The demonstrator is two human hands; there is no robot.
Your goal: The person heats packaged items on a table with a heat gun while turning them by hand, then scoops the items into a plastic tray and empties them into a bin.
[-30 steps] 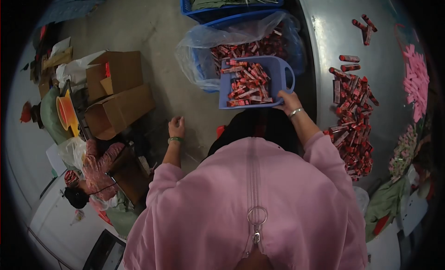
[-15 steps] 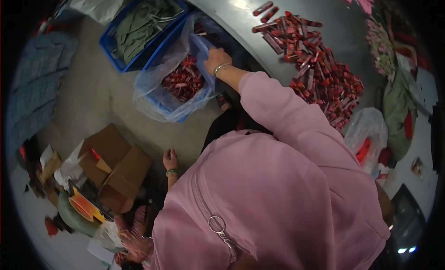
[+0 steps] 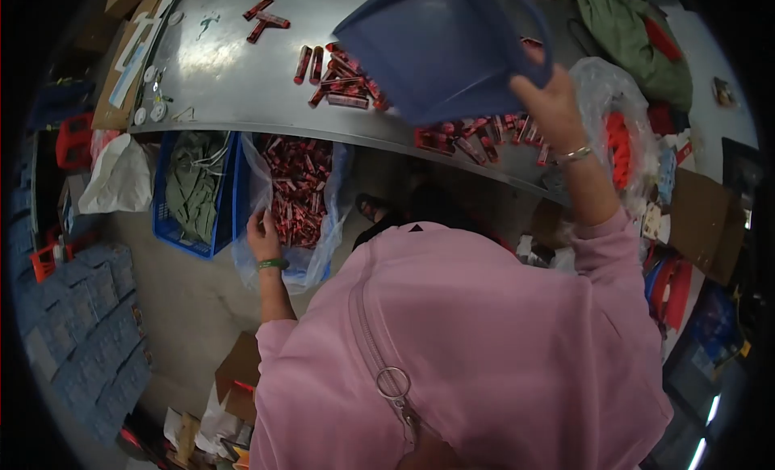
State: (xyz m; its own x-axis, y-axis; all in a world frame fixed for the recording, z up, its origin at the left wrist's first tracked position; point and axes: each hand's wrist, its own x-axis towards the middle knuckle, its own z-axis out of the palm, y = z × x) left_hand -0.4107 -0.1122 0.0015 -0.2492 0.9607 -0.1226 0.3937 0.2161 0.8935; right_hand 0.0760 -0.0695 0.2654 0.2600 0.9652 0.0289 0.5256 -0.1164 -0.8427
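Observation:
My right hand point(image 3: 553, 107) grips the looped handle of a dark blue plastic scoop point(image 3: 436, 54), held above the metal table. Beneath and around it lie many small red tubes with dark ends point(image 3: 347, 86), some hidden by the scoop. My left hand point(image 3: 264, 237), a green bangle on its wrist, is at the left edge of a clear plastic bag point(image 3: 311, 264), fingers curled on the plastic. The bag lines a blue crate on the floor and holds a heap of the same red tubes point(image 3: 299, 191).
Left of the lined crate stands another blue crate point(image 3: 211, 242) with green cloth. The metal table's front edge point(image 3: 363, 139) runs above both. A clear bag with red contents point(image 3: 617, 147) is at the right, near a cardboard box point(image 3: 706, 220). Stacked blue packs point(image 3: 81, 325) stand far left.
My right hand has left the bag's edge and now holds the blue scoop over the table. My left hand has moved from beside my body to the bag. The view has turned.

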